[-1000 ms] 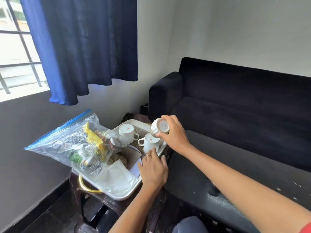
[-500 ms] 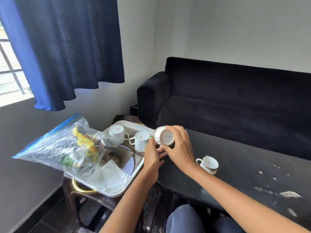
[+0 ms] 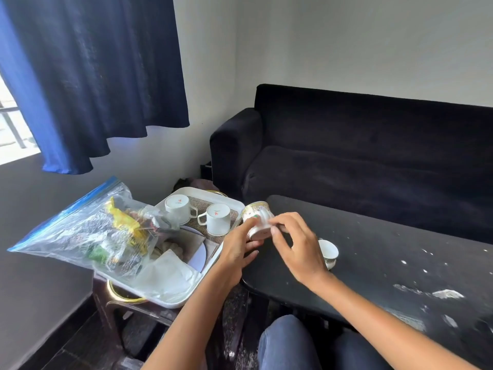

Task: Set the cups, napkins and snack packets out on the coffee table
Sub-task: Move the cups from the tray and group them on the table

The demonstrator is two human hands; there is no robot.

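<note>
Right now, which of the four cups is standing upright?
The cup on the coffee table, right of the hands, mouth up. The two cups on the tray are inverted; the held cup is tilted.

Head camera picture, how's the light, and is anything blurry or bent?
Head view: daylight enters at the window on the left, overexposed to white; the sofa and coffee table lose detail in darkness; the wide-angle lens tilts the wall corner; both hands and the held cup are slightly motion-blurred.

4 cups: 2 upside down on tray [image 3: 184, 303] at centre-left, 1 held mid-frame, 1 on table, centre-right. 1 zip bag [image 3: 80, 231], left. 2 hands.
</note>
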